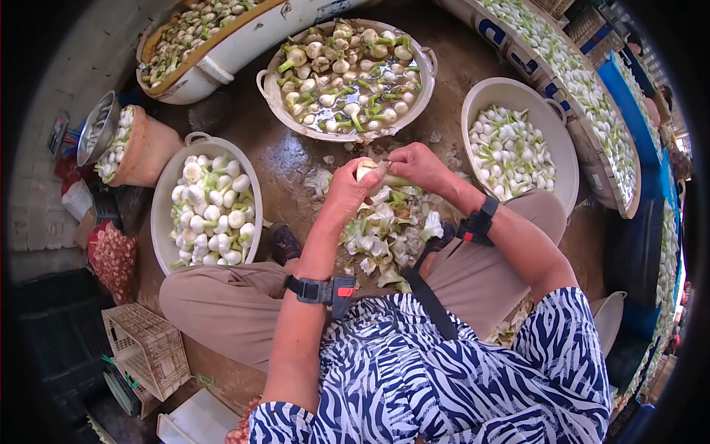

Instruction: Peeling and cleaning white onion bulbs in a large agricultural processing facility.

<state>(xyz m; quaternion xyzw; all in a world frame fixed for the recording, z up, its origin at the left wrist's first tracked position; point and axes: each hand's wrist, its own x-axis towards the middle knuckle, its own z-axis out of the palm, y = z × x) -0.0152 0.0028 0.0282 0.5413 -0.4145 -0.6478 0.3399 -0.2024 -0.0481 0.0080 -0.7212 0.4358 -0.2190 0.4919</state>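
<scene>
My left hand (352,186) holds a fresh garlic bulb (365,168) above the floor, with its pale base turned up. The bulb's light green stem (396,181) points right, beneath my right hand (422,166). Thumb and forefinger of that hand pinch a thin, papery strip of garlic skin (381,168) beside the bulb; its exact shape is blurred. Below both hands lies a heap of peeled garlic skins (383,238) between my feet.
Ahead stands a tub (266,94) of unpeeled bulbs in murky water. White bulbs fill a left tub (158,222); smaller ones lie in a right tub (563,161). An orange bucket (150,147), a plastic crate (158,361) and long garlic-filled troughs (554,83) stand around.
</scene>
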